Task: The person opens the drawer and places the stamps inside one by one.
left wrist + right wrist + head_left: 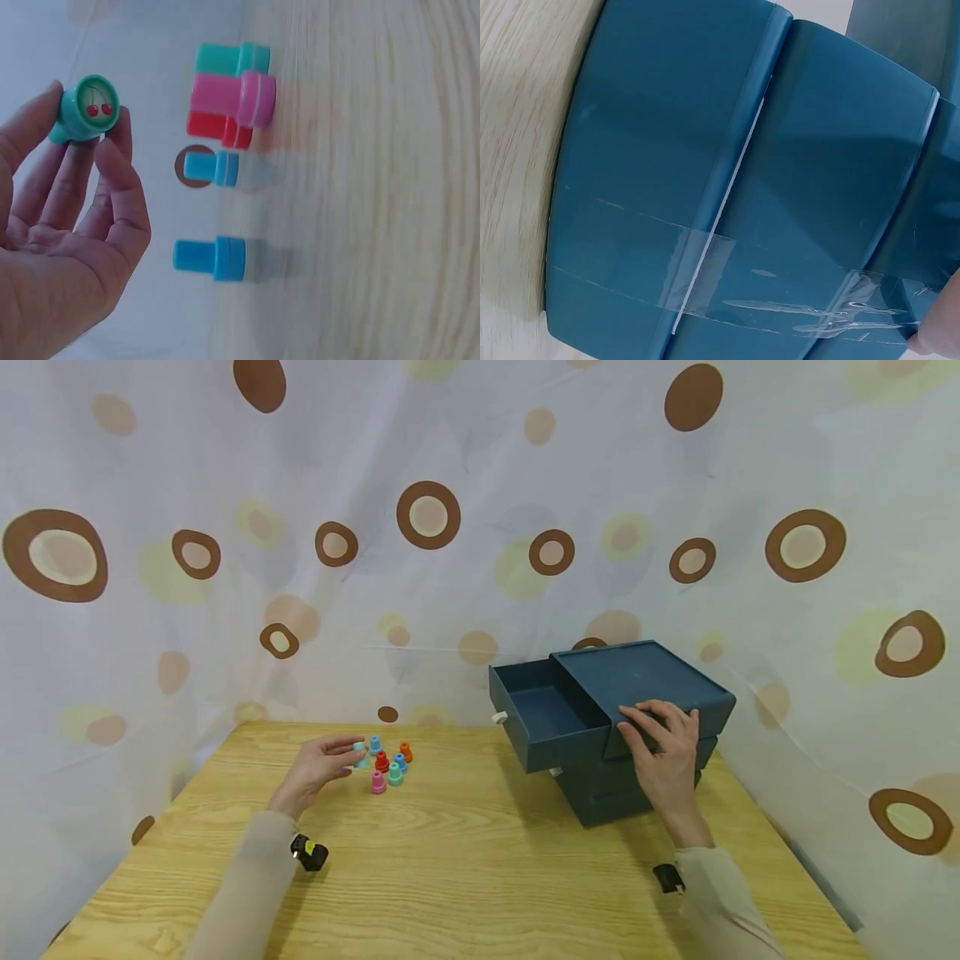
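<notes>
In the left wrist view, my left hand (75, 217) pinches a mint-green toy stamp (88, 109) between thumb and fingers, its face with two red cherries turned to the camera. The hand is raised just left of a cluster of stamps on the table: a pink stamp (377, 782), a red stamp (382, 761), an orange stamp (405, 751), another mint stamp (395, 774) and two blue ones. My right hand (663, 752) rests on the near upper edge of a dark blue drawer cabinet (645, 672), fingers spread. A fingertip (941, 322) touches the cabinet in the right wrist view.
The cabinet's top drawer (551, 714) is pulled out to the left, its floor visible, with a white knob (499, 717) on its front. Clear tape (765, 296) runs across the cabinet's side. A wooden table (427, 877) lies beneath, and a spotted curtain (480, 585) hangs behind.
</notes>
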The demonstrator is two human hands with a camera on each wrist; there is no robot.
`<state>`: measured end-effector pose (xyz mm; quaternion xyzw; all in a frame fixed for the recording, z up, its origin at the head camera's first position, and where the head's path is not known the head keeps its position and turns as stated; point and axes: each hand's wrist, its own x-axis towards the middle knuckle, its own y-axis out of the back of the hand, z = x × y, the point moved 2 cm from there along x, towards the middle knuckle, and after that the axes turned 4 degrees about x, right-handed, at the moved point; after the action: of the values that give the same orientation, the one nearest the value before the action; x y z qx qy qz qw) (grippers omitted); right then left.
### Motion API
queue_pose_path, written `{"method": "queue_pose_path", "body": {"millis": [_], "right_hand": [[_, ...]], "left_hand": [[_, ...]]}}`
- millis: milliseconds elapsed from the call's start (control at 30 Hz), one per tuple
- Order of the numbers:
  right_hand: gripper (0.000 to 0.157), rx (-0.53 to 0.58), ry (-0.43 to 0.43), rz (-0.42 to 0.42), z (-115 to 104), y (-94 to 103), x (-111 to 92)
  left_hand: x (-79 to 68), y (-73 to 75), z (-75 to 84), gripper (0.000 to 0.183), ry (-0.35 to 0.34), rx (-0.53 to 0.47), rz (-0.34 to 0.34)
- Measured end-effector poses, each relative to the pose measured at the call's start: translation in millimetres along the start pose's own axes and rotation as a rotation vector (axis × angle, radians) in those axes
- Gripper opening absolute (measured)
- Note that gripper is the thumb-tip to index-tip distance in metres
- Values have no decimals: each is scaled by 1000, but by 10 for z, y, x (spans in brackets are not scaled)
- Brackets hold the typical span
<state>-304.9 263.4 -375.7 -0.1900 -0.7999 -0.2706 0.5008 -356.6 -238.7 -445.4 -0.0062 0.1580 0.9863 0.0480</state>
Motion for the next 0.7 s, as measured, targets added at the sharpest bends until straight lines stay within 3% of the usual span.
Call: {"method": "queue_pose_path", "body": {"millis": [333,700], "right_hand": [[22,-16,10,34,15,33,-27],[22,6,4,21,-3,-10,-1]], "left_hand": [[113,-296,191,45,-52,-60,94],[104,-387,352,43,-80,-104,171]]}}
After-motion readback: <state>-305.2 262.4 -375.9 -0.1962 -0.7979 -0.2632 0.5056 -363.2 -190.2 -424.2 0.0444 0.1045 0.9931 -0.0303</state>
